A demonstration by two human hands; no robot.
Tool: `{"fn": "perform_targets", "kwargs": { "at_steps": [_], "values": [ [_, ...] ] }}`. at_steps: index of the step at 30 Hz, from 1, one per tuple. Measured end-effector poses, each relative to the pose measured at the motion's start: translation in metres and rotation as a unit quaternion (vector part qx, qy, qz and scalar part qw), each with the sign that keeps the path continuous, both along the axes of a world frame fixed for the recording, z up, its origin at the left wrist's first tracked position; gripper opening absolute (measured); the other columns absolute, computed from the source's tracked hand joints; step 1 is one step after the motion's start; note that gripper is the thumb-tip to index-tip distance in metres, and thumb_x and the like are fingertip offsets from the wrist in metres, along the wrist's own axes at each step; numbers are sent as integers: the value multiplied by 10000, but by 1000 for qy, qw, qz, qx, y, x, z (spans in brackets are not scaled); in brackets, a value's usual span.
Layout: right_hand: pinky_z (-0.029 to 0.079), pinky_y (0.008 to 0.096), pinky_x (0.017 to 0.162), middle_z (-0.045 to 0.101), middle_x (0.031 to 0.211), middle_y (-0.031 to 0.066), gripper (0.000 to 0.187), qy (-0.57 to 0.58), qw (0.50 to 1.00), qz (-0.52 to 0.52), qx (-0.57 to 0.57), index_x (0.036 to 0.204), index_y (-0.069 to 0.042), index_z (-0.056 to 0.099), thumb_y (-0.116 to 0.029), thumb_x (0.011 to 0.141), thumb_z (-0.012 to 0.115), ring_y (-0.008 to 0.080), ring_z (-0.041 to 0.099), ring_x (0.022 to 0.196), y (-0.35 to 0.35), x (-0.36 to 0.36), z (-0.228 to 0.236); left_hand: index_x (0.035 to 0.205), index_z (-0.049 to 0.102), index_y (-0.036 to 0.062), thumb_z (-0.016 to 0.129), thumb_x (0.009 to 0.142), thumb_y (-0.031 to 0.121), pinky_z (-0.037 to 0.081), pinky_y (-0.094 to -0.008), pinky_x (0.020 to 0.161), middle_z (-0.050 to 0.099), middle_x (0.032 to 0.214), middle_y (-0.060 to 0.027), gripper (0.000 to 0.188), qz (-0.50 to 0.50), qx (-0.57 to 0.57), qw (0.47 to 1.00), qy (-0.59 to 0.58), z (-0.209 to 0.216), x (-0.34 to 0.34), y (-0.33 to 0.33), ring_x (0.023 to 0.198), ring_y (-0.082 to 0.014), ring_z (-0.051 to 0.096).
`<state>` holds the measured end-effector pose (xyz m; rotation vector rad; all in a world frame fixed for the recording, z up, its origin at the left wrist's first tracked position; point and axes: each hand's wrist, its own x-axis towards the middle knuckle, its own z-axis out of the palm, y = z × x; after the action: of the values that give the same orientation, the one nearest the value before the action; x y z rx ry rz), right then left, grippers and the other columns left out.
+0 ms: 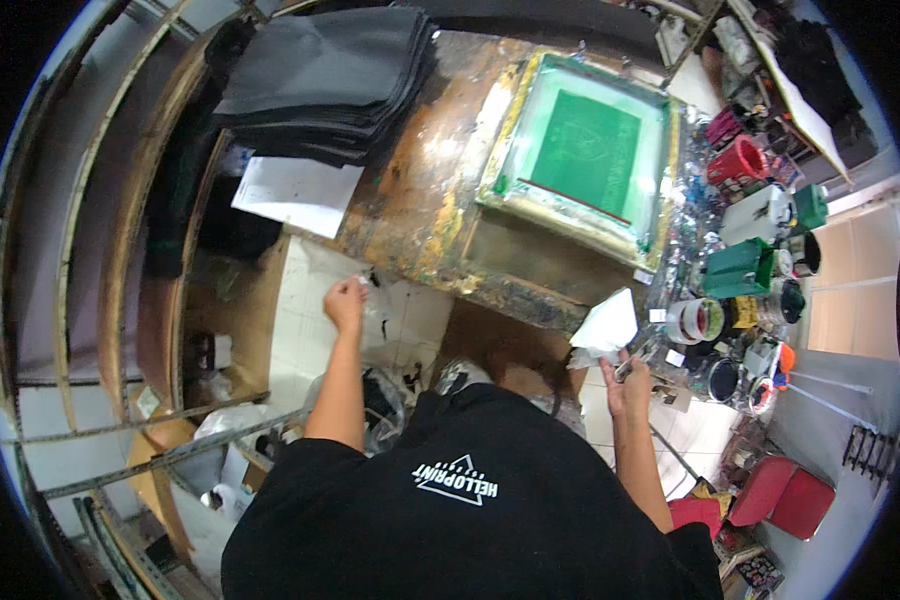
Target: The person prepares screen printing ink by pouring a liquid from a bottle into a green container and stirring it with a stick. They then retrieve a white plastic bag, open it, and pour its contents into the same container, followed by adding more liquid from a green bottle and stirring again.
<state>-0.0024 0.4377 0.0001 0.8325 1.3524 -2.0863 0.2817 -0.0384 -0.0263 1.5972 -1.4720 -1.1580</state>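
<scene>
My left hand (347, 300) is closed in front of the table's near left edge. A small pale bit shows at its fingertips, too small to make out. My right hand (627, 388) is raised near the table's near right corner, its fingers closed at the lower edge of a crumpled white sheet (607, 322). Whether the sheet is paper or plastic I cannot tell. A small dark, shiny piece also shows by the fingers. Beyond that hand, a screen printing frame (570, 160) with green mesh lies on the paint-stained table (410, 190). A squeegee-like strip (575, 203) lies across its near side.
A stack of black sheets (320, 75) covers the table's far left, with white paper (300, 190) beside it. Paint pots, a green container (738, 268) and a red tub (737, 160) crowd the right. Wooden shelving (135, 210) stands left; a red chair (782, 497) stands lower right.
</scene>
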Motion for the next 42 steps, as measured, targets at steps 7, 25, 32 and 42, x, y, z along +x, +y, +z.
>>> {"fn": "perform_targets", "kwargs": {
  "at_steps": [7,25,32,42],
  "values": [
    [522,658,996,426,1442,167,371,-12,999,-45,7,1405,-18,359,-110,1047,389,313,471,1355,-18,-6,19,1448,449,24,768,861,112,580,-326,780,681,1050,-153,674,3,-227,954,-196,-63,-5,-17,1001,-301,657],
    [622,403,708,572,1316,167,289,112,993,-1,38,1314,-87,357,-286,1107,396,286,677,934,21,18,5,1355,512,35,648,1015,175,526,-422,1026,605,1331,-105,392,-332,597,656,321,5,-203,336,1208,-257,600],
    [478,477,841,602,981,245,254,345,741,88,570,1103,4,531,-243,1041,540,415,608,905,142,-95,-22,1323,573,-5,703,970,89,549,-366,967,646,1289,-119,388,-326,546,702,321,13,-204,338,1168,-235,635],
    [468,440,918,668,1106,124,322,608,570,405,376,1146,-58,692,-70,828,741,307,608,1063,16,-60,117,1278,540,0,780,900,82,526,-283,859,645,1138,-73,456,-353,505,741,266,19,-190,348,987,-135,626]
  ]
}}
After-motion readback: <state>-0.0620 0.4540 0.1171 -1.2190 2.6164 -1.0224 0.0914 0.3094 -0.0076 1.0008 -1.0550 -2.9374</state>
